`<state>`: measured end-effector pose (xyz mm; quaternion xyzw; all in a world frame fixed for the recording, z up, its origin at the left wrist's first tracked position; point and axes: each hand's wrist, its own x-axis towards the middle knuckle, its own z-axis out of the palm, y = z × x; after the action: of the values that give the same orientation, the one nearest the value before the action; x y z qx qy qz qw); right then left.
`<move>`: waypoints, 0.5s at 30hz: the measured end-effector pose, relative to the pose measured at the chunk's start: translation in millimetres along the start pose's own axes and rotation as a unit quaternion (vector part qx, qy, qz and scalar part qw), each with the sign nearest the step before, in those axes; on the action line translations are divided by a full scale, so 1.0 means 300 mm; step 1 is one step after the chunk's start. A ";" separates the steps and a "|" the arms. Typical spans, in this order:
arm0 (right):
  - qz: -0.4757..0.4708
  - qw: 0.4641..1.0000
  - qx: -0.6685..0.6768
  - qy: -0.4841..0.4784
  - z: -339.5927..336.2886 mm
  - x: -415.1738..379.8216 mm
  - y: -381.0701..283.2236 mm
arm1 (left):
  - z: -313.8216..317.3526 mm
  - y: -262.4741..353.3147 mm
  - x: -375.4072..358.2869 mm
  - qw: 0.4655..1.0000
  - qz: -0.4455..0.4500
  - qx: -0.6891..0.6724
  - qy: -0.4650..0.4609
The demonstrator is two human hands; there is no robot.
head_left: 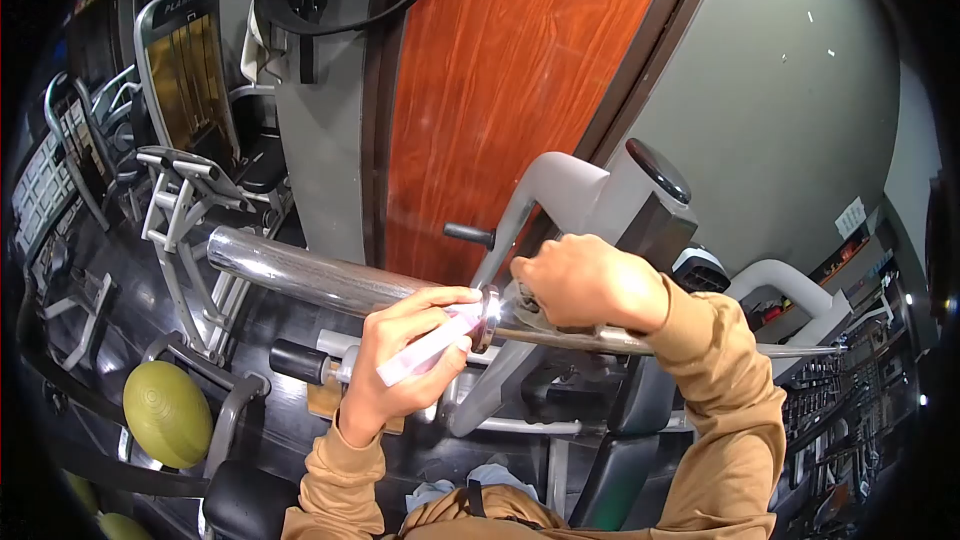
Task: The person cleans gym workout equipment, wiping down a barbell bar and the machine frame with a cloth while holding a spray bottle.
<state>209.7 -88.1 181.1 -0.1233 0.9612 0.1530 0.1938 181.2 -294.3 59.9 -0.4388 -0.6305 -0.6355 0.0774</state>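
Note:
A long metal bar [320, 275] runs across the view, its thick shiny end at the left, with a metal collar [487, 320] around it near the middle. My left hand [410, 350] is closed on a pale, whitish rectangular object [430, 348], its fingertips beside the collar. A bright glare lies on the collar. Just right of the collar, my right hand [595, 285] is closed over the bar, gripping a greyish crumpled cloth [527, 302] that is partly hidden under the fingers.
Behind the bar are a grey gym machine [650, 202] and a red-brown wooden panel [490, 90]. A yellow-green ball [167, 414] lies at the lower left, near a black padded seat [250, 502]. More machines stand at the left; a rack [830, 400] is at the right.

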 end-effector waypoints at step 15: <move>0.017 0.980 0.056 0.189 0.031 -0.222 -0.068 | -0.007 0.007 -0.002 1.000 0.001 0.008 -0.011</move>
<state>278.4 -91.9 195.3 -0.1223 0.9895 0.0764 0.0128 181.8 -296.8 61.4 -0.4454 -0.6358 -0.6259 0.0745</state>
